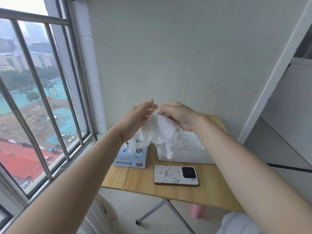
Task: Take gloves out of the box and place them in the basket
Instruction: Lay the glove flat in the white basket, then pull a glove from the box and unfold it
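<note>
A white glove (160,130) hangs in the air above the table, its fingers dangling over the pale blue glove box (131,157) and the white perforated basket (185,154). My right hand (180,115) pinches the glove's top edge from the right. My left hand (138,117) is beside it on the left, fingers mostly straight and blurred, touching or just next to the glove. More white glove material sticks out of the box's top opening. The basket stands right of the box and looks to hold white gloves.
A phone (175,174) in a patterned case lies face down on the small wooden folding table (168,191), in front of the basket. A barred window (42,98) is on the left, a pale wall behind, a door frame on the right.
</note>
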The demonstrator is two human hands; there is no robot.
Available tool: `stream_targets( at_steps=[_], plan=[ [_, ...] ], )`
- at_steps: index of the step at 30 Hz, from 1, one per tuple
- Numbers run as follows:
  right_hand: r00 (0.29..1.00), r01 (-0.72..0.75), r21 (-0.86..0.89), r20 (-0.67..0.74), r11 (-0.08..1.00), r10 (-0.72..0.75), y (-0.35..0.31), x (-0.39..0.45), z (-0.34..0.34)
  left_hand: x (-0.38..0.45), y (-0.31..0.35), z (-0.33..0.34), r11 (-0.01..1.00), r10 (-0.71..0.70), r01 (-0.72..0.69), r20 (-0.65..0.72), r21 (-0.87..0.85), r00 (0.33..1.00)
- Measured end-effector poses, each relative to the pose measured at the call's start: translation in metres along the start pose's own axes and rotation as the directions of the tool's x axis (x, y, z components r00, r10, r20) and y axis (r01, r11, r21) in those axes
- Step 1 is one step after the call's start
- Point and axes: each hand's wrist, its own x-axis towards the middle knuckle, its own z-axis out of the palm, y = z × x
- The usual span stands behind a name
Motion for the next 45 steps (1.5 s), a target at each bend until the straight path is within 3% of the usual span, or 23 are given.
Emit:
stream_targets(
  at_steps=[2, 6, 9, 17, 19, 22, 26, 30, 39, 43, 45],
  plan=[
    [1.0, 0.012, -0.052, 0.001, 0.999, -0.012, -0.005, -0.004, -0.001, -0.004, 0.001, 0.006, 0.997, 0.009, -0.018, 0.111, 0.079, 0.994],
    [0.994, 0.021, -0.027, -0.106, 0.999, -0.024, -0.003, -0.006, -0.014, -0.004, -0.004, 0.0, 0.999, -0.02, 0.019, 0.025, 0.037, 0.999],
    [0.978, 0.004, 0.006, -0.209, 1.0, -0.002, 0.005, -0.001, -0.02, -0.007, -0.013, -0.009, 0.987, -0.138, 0.14, -0.023, 0.079, 0.99],
    [0.896, 0.002, -0.139, -0.439, 0.99, -0.063, 0.018, 0.016, -0.012, -0.007, -0.043, -0.016, 0.962, -0.255, 0.258, -0.039, 0.092, 0.966],
    [0.877, -0.029, -0.186, -0.477, 0.982, -0.064, 0.025, 0.022, -0.012, -0.003, -0.048, -0.019, 0.956, -0.267, 0.278, -0.106, 0.099, 0.958],
    [0.859, -0.063, -0.277, -0.504, 0.959, -0.089, 0.033, 0.027, -0.015, 0.008, -0.05, -0.024, 0.935, -0.251, 0.297, -0.231, 0.193, 0.94],
    [0.84, -0.176, -0.464, -0.531, 0.869, -0.113, 0.052, 0.029, -0.028, 0.038, -0.053, -0.016, 0.861, -0.098, 0.242, -0.32, 0.448, 0.942],
    [0.827, -0.287, -0.537, -0.557, 0.793, -0.078, 0.082, 0.025, -0.047, 0.068, -0.054, 0.013, 0.731, 0.002, 0.186, -0.275, 0.657, 0.961],
    [0.807, -0.422, -0.676, -0.584, 0.605, -0.09, 0.144, 0.014, -0.1, 0.118, -0.071, 0.074, 0.296, -0.006, 0.101, -0.103, 0.95, 0.995],
    [0.817, -0.449, -0.766, -0.56, 0.46, -0.134, 0.156, 0.017, -0.111, 0.128, -0.082, 0.075, 0.016, 0.168, -0.022, 0.019, 1.0, 0.986],
    [0.828, -0.447, -0.804, -0.538, 0.393, -0.16, 0.162, 0.019, -0.113, 0.126, -0.087, 0.08, 0.024, 0.257, -0.108, 0.098, 0.994, 0.962]
  ],
)
